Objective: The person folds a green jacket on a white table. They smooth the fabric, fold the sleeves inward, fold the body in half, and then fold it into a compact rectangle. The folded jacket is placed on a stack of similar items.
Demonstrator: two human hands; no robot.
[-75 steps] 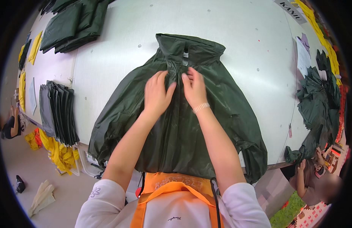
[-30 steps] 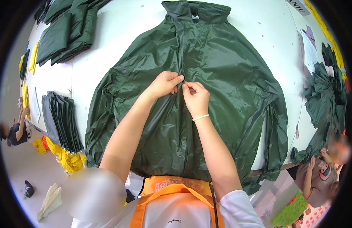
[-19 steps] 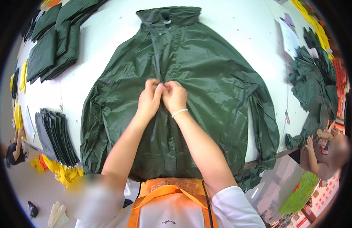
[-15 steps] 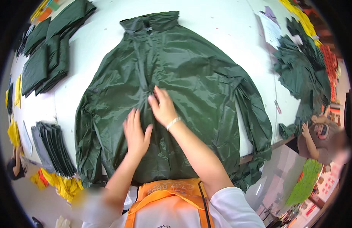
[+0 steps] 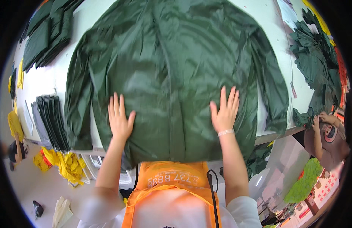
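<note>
A dark green rain jacket [image 5: 145, 76] lies spread front side up on the white table, its sleeves down at both sides. The hem hangs over the near edge against my orange apron [image 5: 172, 175]. My left hand [image 5: 120, 118] rests flat on the left front of the jacket, fingers stretched out and thumb apart. On the right front lies my right hand [image 5: 225, 114], likewise flat and spread, with a pale bracelet at the wrist. Neither hand grips the fabric. The jacket's collar is out of view past the upper edge.
Folded dark green garments [image 5: 50, 34] are stacked at the far left, with a row of folded green pieces [image 5: 51, 121] nearer. Loose green garments [image 5: 316, 64] heap at the right, where another person [image 5: 328, 136] works. Yellow garments [image 5: 65, 165] hang below the table's left side.
My hands have moved apart from the jacket's middle to its left and right lower fronts. The view has shifted, putting the collar out of sight. The front now lies smoother.
</note>
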